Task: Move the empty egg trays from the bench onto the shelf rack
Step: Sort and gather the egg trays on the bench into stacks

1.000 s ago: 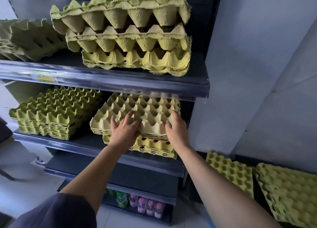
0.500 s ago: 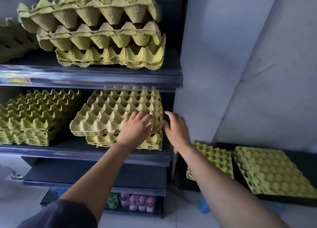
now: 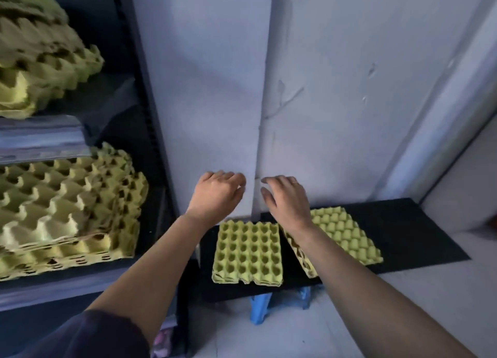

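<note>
Egg tray stack (image 3: 247,252) sits on the bench (image 3: 416,236); both hands are above it and empty.
Left hand (image 3: 216,193) and right hand (image 3: 286,199) hover with fingers loose, grasping nothing; the stack lies at 6 o'clock between them, long axis 12-to-6, about equally near both; second stack (image 3: 347,239) at 4 o'clock of the right hand, skewed; shelf rack (image 3: 53,287) at 9 o'clock; no legible writing.

Blue stool (image 3: 259,310), grey wall (image 3: 336,88).
</note>
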Demonstrator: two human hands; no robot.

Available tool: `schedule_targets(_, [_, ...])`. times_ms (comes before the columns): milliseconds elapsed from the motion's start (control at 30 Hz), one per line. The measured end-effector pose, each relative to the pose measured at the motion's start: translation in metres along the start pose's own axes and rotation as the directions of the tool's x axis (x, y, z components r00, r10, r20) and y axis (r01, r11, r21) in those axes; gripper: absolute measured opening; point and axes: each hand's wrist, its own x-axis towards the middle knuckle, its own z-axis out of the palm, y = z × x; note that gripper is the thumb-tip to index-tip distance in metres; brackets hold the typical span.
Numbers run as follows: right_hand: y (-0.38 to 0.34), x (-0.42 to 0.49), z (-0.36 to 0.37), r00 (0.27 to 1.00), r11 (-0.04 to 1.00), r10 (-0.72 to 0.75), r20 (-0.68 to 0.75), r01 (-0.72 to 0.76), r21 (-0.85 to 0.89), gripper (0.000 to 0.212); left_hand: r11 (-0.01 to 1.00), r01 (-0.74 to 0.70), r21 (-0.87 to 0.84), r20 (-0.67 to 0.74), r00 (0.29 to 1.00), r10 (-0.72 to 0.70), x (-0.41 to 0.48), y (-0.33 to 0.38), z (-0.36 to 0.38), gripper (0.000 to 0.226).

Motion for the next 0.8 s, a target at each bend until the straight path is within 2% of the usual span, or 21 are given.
schedule_targets(100, [0.063,-0.011,-0.015,0.999,0.998,0.015,0.039,-0.012,-0.059,0.035,0.999,-0.023,-0.03,0.031,0.999,0.024,0.026,0.043,0.027,0.029])
schedule_targets(267, [0.15,-0.031,-0.034,0.991,0.991,0.093,0.094,-0.083,-0.11,0.03,0.993,-0.036,-0.112,0.164,0.985,0.054,0.064,0.097,0.073,0.036])
schedule_targets(367, [0.196,-0.04,-0.037,0.977,0.981,0.16,0.141,-0.141,-0.136,0.024,0.986,-0.059,-0.155,0.259,0.961,0.098,0.087,0.122,0.104,0.023])
schedule_targets(533, [0.265,-0.047,-0.03,0.932,0.954,0.284,0.226,-0.25,-0.167,0.026,0.977,-0.059,-0.206,0.379,0.916,0.135,0.123,0.148,0.163,0.02])
schedule_targets(600, [0.288,-0.049,-0.025,0.902,0.934,0.347,0.257,-0.306,-0.186,0.027,0.97,-0.05,-0.239,0.413,0.899,0.148,0.136,0.152,0.191,0.019])
schedule_targets(800, [0.355,-0.06,-0.005,0.753,0.853,0.521,0.401,-0.461,-0.242,0.033,0.956,0.028,-0.292,0.552,0.822,0.144,0.167,0.169,0.267,0.022])
